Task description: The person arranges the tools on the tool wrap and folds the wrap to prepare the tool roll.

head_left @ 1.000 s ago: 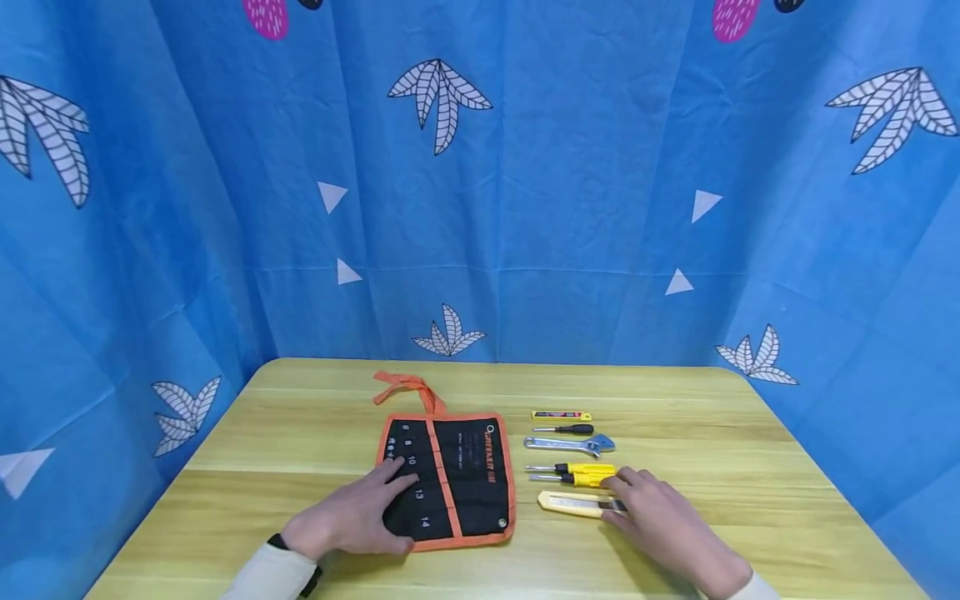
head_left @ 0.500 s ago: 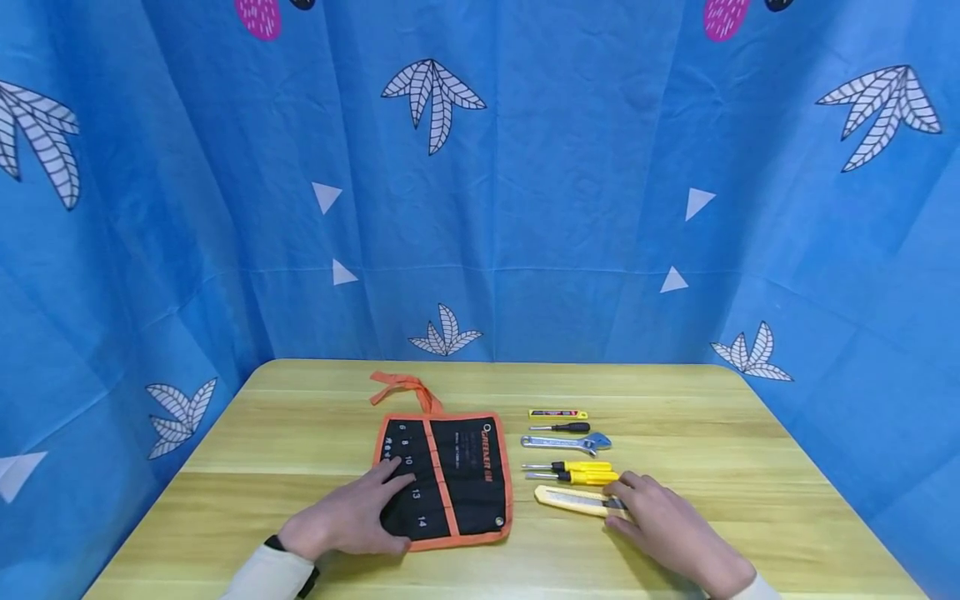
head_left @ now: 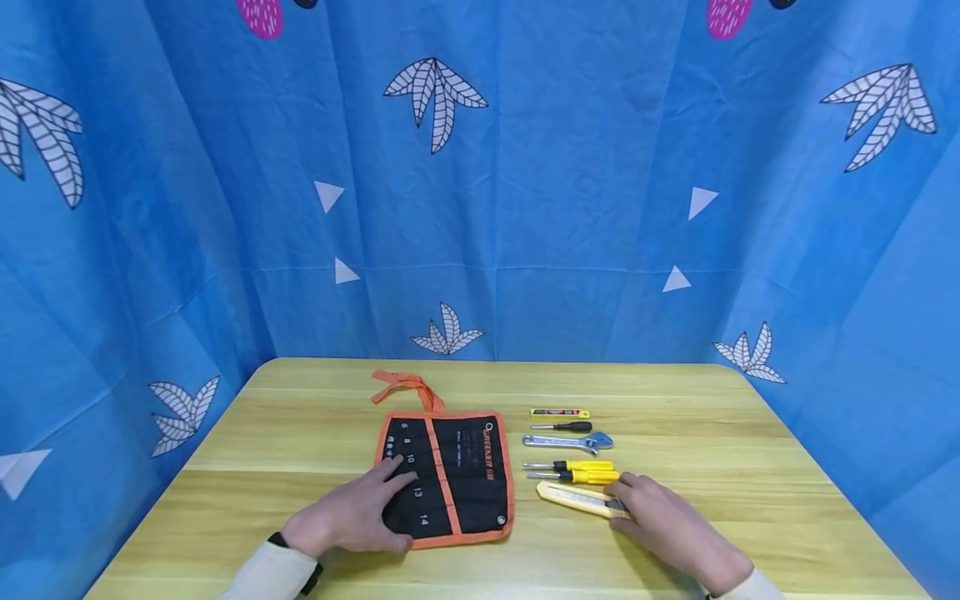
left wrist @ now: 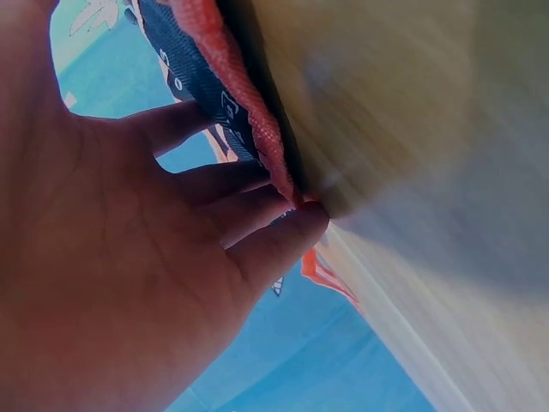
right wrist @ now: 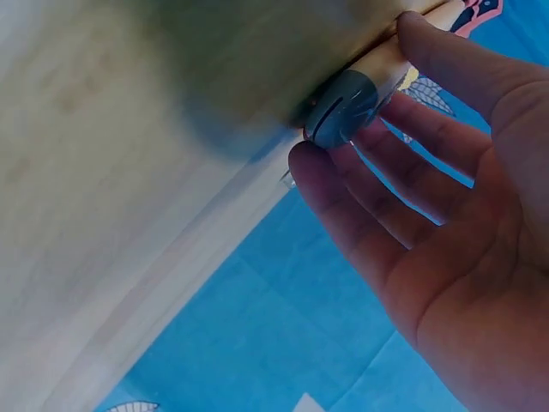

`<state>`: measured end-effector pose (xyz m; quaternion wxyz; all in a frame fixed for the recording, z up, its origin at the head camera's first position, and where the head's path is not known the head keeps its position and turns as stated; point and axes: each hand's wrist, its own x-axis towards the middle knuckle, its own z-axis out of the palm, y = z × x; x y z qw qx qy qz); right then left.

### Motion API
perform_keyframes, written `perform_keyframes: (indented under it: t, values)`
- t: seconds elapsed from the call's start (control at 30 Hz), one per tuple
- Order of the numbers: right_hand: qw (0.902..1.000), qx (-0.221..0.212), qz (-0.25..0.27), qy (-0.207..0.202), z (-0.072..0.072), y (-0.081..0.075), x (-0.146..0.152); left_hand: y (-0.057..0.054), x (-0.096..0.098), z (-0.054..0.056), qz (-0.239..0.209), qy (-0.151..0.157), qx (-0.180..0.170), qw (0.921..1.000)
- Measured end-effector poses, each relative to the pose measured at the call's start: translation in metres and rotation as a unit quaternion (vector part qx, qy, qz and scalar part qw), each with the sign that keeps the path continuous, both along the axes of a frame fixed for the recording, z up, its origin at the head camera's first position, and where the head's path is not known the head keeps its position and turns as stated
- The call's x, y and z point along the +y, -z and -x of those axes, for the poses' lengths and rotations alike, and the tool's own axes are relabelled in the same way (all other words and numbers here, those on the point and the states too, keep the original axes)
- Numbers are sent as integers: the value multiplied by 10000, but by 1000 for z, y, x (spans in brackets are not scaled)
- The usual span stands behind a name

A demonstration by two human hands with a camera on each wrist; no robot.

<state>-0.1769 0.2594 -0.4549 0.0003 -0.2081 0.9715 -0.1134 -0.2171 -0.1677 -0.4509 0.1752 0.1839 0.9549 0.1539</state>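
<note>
A black tool pouch [head_left: 480, 483] with orange trim lies flat on the table, its numbered pocket side to the left. My left hand [head_left: 363, 510] rests on the pouch's near left part, fingers spread. In the left wrist view, the fingertips meet the pouch's orange edge [left wrist: 268, 142]. To the right of the pouch, a pale yellow utility knife [head_left: 573, 497] lies slightly slanted on the table. My right hand [head_left: 667, 525] pinches its right end between thumb and fingers. The right wrist view shows the knife's grey end [right wrist: 343, 107] there; its middle is partly hidden by the thumb.
Beyond the knife lie two yellow-handled screwdrivers [head_left: 592, 477], an adjustable wrench [head_left: 566, 442], a small black-handled screwdriver [head_left: 577, 427] and a slim yellow case [head_left: 559, 413]. An orange tie strap [head_left: 408, 383] extends from the pouch's far edge. Blue curtain [head_left: 585, 208] surrounds the table [head_left: 675, 400].
The knife's left end has swung slightly away from me, so the knife lies more slanted. The right hand has shifted a little with it; the left hand stays on the pouch.
</note>
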Motion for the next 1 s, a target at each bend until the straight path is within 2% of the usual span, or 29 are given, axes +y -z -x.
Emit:
perform_keyframes:
  t: [0.27, 0.53, 0.77, 1.0]
  values:
    - [9998, -149, -47, -124, 1, -5, 1, 1, 2, 1, 24, 67, 25, 10000]
    - [9970, 518, 24, -571, 2, -15, -6, 0, 0, 0, 15, 66, 10, 10000]
    - [9952, 544, -12, -814, 6, -24, -19, -3, 0, -1, -20, 97, 136, 9999]
    - [9941, 585, -48, -912, 6, -29, -33, -1, 2, 0, -47, 115, 83, 9999]
